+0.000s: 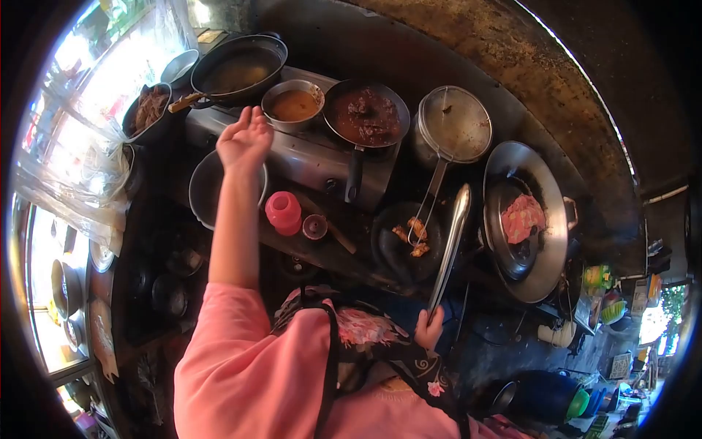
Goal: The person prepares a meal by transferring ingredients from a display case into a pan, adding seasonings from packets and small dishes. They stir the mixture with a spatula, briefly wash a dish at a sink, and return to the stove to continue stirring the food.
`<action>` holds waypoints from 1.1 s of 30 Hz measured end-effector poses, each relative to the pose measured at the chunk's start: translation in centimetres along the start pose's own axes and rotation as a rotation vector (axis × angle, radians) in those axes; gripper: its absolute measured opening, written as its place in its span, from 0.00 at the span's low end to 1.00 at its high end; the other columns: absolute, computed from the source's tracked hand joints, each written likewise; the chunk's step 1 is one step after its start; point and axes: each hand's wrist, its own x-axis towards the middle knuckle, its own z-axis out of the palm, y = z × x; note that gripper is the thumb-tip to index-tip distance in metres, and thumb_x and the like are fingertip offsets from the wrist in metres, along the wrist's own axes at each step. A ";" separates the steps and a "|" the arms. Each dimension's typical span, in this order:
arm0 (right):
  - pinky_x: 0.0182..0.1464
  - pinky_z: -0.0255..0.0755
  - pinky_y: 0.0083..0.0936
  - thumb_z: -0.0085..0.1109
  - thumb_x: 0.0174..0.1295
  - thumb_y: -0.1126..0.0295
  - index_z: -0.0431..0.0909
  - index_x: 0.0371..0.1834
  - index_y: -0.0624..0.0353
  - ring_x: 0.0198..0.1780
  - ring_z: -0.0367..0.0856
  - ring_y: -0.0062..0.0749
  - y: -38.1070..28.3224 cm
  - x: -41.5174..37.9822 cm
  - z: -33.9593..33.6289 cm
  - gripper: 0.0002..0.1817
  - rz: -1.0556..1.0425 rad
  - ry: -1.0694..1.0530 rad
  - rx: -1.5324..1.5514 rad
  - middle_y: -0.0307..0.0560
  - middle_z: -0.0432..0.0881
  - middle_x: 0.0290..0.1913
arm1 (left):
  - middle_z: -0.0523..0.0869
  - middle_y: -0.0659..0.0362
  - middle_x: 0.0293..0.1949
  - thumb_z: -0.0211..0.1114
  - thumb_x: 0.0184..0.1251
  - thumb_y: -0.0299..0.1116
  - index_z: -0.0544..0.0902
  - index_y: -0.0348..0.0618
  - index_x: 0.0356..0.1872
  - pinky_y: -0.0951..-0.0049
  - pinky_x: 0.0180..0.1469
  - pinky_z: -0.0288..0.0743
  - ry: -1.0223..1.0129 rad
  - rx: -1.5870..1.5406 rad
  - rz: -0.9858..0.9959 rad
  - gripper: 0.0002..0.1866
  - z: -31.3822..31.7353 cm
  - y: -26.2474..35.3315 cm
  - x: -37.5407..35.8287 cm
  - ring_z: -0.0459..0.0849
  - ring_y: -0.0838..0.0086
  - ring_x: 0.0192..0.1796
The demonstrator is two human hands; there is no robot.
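Right hand (429,329) grips long metal utensil (449,249)

It slants between the dark pan (395,257) and the wide metal pan (550,252), lower end hidden in the fist. Left hand (246,140) is raised near the orange-filled bowl (294,126), fingers bunched; I cannot tell whether they pinch anything.

Head-worn view | faces forward and down (wide, rounded at the edges) | near the stove (307,159)

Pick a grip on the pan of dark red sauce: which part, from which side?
Black handle, probably near its free end, coming from the person's side: it's long and straight, clear of the sauce, and points toward them over the stove front. With the right hand on the tongs, the left hand looks the better choice.
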 end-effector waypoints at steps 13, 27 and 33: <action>0.44 0.72 0.39 0.54 0.61 0.64 0.67 0.62 0.28 0.40 0.78 0.50 -24.8 27.5 6.0 0.25 -0.537 -0.420 -0.906 0.56 0.71 0.37 | 0.83 0.56 0.38 0.51 0.56 0.23 0.75 0.40 0.51 0.72 0.40 0.75 0.159 0.268 -0.118 0.19 -3.3 3.5 -13.6 0.79 0.68 0.35; 0.14 0.59 0.23 0.49 0.64 0.61 0.59 0.69 0.32 0.14 0.62 0.22 -21.6 33.9 8.1 0.28 0.239 -0.624 -0.154 0.38 0.67 0.20 | 0.83 0.57 0.36 0.51 0.54 0.21 0.77 0.39 0.47 0.72 0.37 0.73 0.297 0.279 0.055 0.17 -6.3 8.3 -19.9 0.79 0.69 0.34; 0.15 0.63 0.26 0.49 0.64 0.63 0.59 0.69 0.36 0.13 0.63 0.24 -21.9 33.5 9.0 0.28 0.180 -0.544 -0.276 0.42 0.70 0.19 | 0.82 0.58 0.35 0.52 0.54 0.20 0.76 0.39 0.47 0.74 0.37 0.72 0.280 0.302 0.007 0.17 -4.9 5.6 -18.4 0.78 0.69 0.33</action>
